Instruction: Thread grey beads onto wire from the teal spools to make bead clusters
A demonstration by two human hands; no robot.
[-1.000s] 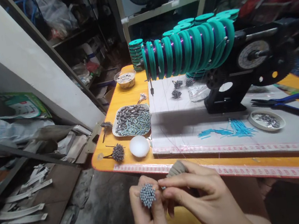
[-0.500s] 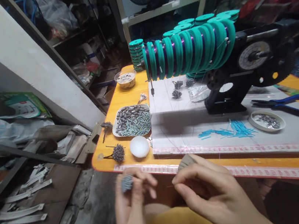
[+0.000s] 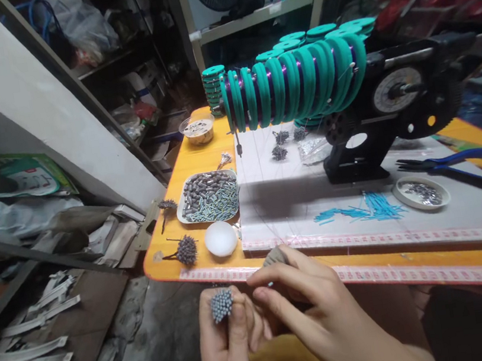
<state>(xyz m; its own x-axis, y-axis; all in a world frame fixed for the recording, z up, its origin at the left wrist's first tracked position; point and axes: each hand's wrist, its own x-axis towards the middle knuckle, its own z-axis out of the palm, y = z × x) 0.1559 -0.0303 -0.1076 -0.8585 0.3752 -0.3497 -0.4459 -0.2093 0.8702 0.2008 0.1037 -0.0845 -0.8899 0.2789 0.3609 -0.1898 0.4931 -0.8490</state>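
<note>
My left hand (image 3: pixel 232 340) is closed around a bundle of thin grey-blue rods (image 3: pixel 221 304), whose packed ends point up at me. Close by on the right, my right hand (image 3: pixel 312 302) has its thumb and index finger nearly together near the left fingertips. A small light-blue tip (image 3: pixel 270 284) shows between its fingers; the rest of that piece is hidden. A grey cover sits on one right fingertip. Both hands are in front of the yellow table's (image 3: pixel 162 254) near edge.
A white dome (image 3: pixel 220 239), a tray of small grey and blue pieces (image 3: pixel 183 212), and dark bristly clusters (image 3: pixel 187 250) lie at left. A black machine with green spools (image 3: pixel 299 85) stands behind. Blue sticks (image 3: pixel 379 206), a small dish (image 3: pixel 443 198) and pliers (image 3: pixel 466 158) are at right.
My right hand has moved left, close to my left hand. The left hand has shifted slightly right and turned the bundle's ends more toward me. The view has shifted a little.
</note>
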